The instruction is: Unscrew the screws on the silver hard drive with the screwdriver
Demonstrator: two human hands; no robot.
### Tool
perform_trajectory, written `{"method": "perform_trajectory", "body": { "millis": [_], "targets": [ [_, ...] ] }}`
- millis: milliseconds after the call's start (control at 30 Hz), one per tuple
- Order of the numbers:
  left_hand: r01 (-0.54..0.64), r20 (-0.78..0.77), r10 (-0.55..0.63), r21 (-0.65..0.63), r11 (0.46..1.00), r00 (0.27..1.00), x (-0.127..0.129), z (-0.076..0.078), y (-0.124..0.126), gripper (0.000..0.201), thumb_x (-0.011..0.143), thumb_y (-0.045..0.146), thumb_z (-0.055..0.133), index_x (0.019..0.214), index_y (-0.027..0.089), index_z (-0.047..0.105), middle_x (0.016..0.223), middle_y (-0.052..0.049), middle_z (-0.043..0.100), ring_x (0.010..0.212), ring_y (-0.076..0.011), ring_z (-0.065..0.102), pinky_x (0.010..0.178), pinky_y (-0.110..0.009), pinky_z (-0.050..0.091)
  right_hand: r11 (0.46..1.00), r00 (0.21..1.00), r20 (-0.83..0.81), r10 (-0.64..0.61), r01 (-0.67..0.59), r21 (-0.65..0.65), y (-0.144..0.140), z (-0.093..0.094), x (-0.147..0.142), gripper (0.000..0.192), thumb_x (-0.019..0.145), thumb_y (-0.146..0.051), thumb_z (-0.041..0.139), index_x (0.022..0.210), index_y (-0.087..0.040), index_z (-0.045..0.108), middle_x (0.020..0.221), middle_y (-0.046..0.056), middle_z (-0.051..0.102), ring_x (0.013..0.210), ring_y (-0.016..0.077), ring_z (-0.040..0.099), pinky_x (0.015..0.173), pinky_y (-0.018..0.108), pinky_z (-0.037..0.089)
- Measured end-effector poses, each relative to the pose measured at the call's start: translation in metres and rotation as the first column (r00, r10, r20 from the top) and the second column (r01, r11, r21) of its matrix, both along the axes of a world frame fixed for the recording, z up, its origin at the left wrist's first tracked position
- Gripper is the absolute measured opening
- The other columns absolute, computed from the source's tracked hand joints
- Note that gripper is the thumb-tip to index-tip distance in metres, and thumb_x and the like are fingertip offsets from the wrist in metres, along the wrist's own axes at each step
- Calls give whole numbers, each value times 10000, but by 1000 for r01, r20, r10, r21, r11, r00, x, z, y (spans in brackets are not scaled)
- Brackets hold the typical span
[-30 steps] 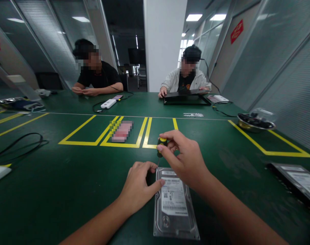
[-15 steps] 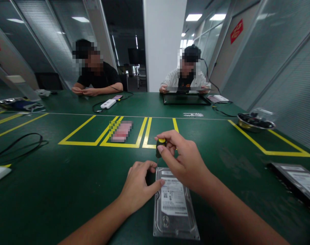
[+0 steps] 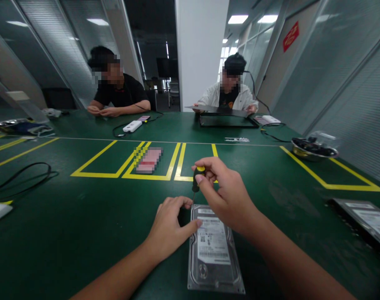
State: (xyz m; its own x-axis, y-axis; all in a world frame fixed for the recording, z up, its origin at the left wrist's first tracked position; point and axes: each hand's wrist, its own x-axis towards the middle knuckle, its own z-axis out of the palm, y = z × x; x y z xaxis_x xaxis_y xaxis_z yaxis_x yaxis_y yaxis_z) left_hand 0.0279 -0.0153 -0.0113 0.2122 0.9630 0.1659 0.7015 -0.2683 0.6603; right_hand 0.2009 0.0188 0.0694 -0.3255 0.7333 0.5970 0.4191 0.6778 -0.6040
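Note:
A silver hard drive (image 3: 213, 250) with a white label lies flat on the green table in front of me. My right hand (image 3: 225, 191) is closed around the black and yellow handle of a small screwdriver (image 3: 196, 180). Its thin shaft points down, and the tip meets the drive's far left corner. My left hand (image 3: 171, 227) steadies the drive from its left side, thumb on the label and fingertips by that same corner, close to the shaft. Whether a screw sits under the tip is too small to see.
To the right lies another hard drive (image 3: 369, 221). Behind it stands a metal bowl (image 3: 315, 152) of dark items. Yellow tape outlines mark the table, and a pinkish blurred rectangle (image 3: 149, 160) lies within one. Across the table, two people sit; one holds a dark panel (image 3: 222, 110).
The screwdriver handle and my right fingers have shifted slightly to the right, tip still at the corner. My left hand stays put. Across the table, the person's dark panel has moved left and tilted.

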Motion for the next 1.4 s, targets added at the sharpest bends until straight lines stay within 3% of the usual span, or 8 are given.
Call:
{"method": "perform_trajectory", "body": {
  "millis": [500, 700, 833, 1000, 1167, 1300, 1400],
  "targets": [
    [0, -21, 1, 22, 1000, 1000, 0, 0, 1, 296, 769, 346, 741, 1012, 225, 624, 1020, -24, 659, 982, -262, 551, 843, -381, 415, 975, 991, 27, -129, 122, 183, 0, 1, -4, 153, 858, -203, 682, 982, -143, 618, 901, 25, 600, 737, 102, 544, 654, 218, 434],
    [-40, -49, 40, -1, 999, 998, 2, 2, -3, 297, 783, 366, 728, 1038, 234, 652, 1039, -25, 676, 1013, -271, 562, 859, -397, 423, 969, 990, 44, -135, 123, 215, 2, 1, -1, 143, 871, -163, 646, 1012, -151, 631, 876, 10, 629, 735, 108, 550, 663, 232, 427],
    [-63, -99, 64, 19, 998, 993, 5, 5, -8, 294, 811, 392, 699, 1063, 243, 665, 1041, -25, 687, 1030, -281, 559, 861, -410, 422, 969, 986, 61, -155, 139, 202, 1, 2, 0, 221, 860, -169, 651, 1078, -151, 628, 895, 10, 650, 723, 112, 559, 656, 243, 420],
    [-51, -120, 57, 51, 997, 991, 6, 5, -11, 307, 818, 419, 689, 1068, 245, 654, 1065, -32, 683, 1030, -292, 546, 870, -428, 409, 979, 990, 51, -131, 121, 162, -1, 4, -2, 170, 865, -182, 653, 1032, -157, 631, 893, 6, 651, 748, 117, 567, 691, 243, 433],
    [-50, -125, 55, 42, 998, 991, 6, 5, -10, 323, 813, 452, 690, 1055, 242, 655, 1061, -43, 683, 1015, -304, 546, 845, -426, 410, 980, 995, 12, -95, 92, 176, -1, 4, -4, 232, 836, -317, 733, 982, -160, 644, 925, 26, 626, 827, 143, 562, 724, 262, 447],
    [-65, -155, 71, 42, 997, 985, 6, 3, -10, 345, 813, 485, 682, 1063, 248, 661, 1058, -50, 684, 1014, -313, 545, 833, -433, 406, 976, 994, -6, -112, 112, 187, -1, 5, -4, 109, 853, -220, 696, 939, -171, 652, 875, 9, 629, 813, 138, 561, 729, 263, 447],
    [-62, -166, 67, 37, 997, 984, 6, 2, -10, 327, 819, 482, 674, 1051, 250, 669, 1039, -50, 686, 995, -310, 549, 819, -426, 405, 976, 994, -6, -110, 109, 187, -1, 5, -3, 130, 860, -175, 659, 989, -163, 666, 916, 17, 657, 829, 140, 574, 739, 271, 451]
  ]
}}
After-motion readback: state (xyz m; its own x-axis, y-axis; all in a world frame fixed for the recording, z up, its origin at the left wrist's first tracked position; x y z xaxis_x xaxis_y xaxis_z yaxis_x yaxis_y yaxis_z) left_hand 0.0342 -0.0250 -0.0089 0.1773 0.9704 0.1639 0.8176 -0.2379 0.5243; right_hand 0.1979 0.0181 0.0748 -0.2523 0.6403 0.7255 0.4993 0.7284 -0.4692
